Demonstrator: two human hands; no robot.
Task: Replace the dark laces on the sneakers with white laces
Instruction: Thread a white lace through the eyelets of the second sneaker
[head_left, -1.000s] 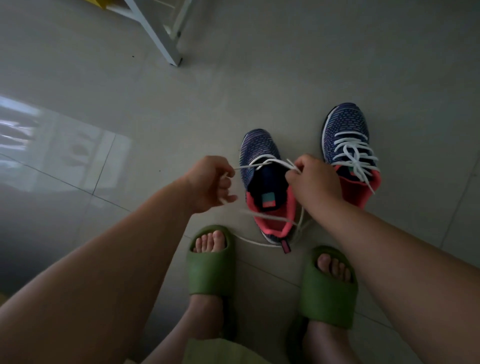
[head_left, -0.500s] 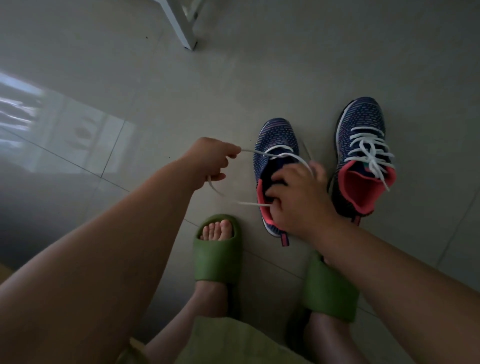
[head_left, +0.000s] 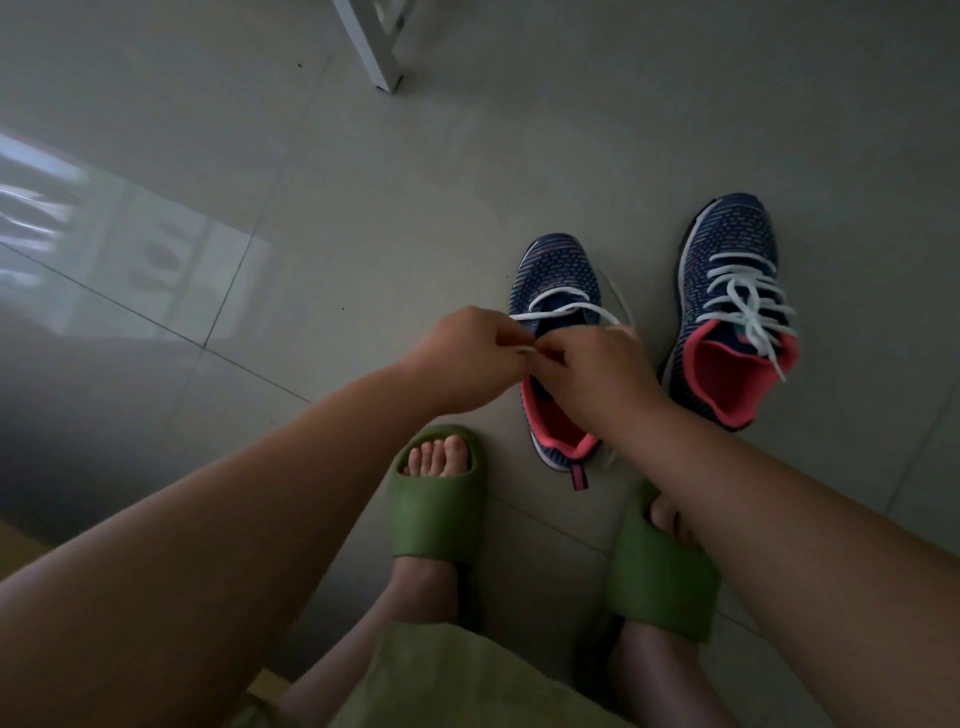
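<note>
- The left hand and the right hand meet over the near sneaker, fingers curled and pinching the white lace between them; exactly which strand each hand holds I cannot tell.
- That sneaker stands on the tiled floor just ahead of the green slippers, with only the lowest crossing of lace visible near the toe. The far sneaker, just beside it to the right, is fully laced in white and tied.
- Risk, as I judge it: the pinch is small and the light dim, so a lace tip could slip out or miss its eyelet.
- A slack loop trails off the toe side; pulling one end hard could leave the two ends uneven, or drag the light shoe across the smooth tile.
- Skipping an eyelet would leave the pair mismatched.
- No brand, label or writing is legible on either shoe; the small pull tab at the near heel shows nothing readable.
</note>
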